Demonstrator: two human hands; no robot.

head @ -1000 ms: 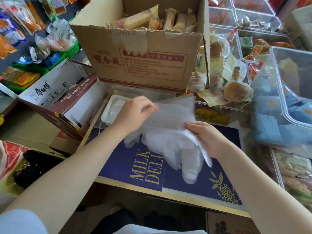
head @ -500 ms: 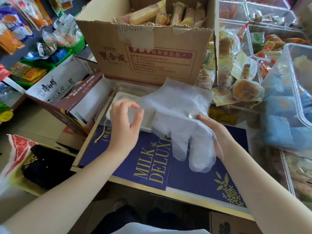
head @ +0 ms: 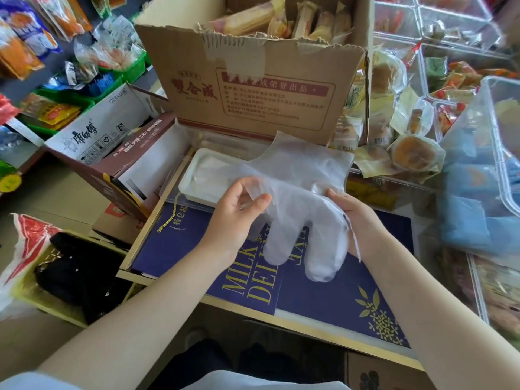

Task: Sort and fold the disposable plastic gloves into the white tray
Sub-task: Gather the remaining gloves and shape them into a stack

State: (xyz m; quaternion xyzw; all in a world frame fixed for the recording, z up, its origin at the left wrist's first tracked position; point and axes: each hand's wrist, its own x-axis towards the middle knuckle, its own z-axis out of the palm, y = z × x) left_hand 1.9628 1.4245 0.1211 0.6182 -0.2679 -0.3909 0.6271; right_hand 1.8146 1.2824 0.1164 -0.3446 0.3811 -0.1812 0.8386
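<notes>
The fingers (head: 254, 199) of the left hand (head: 233, 218) are curling in toward the thumb, pinching a fold of the disposable plastic glove (head: 304, 190) at its near left edge, while the right hand (head: 357, 218) is gripping the opposite edge, its fingers mostly hidden beneath the film so I cannot tell how they are set. The glove is hanging stretched between the two hands, cuff away from the fingers toward the cardboard box (head: 253, 88), its finger sleeves drooping toward the purple box lid (head: 323, 299) below. The white tray (head: 194, 178) is sitting just beyond the left fingers, partly under the glove. The step in hand appears to be flattening one glove ahead of folding; the next move probably calls for bringing one edge over the other. Compared with half a second earlier, the left hand, then spread and clear of the film, is now closing on it.
</notes>
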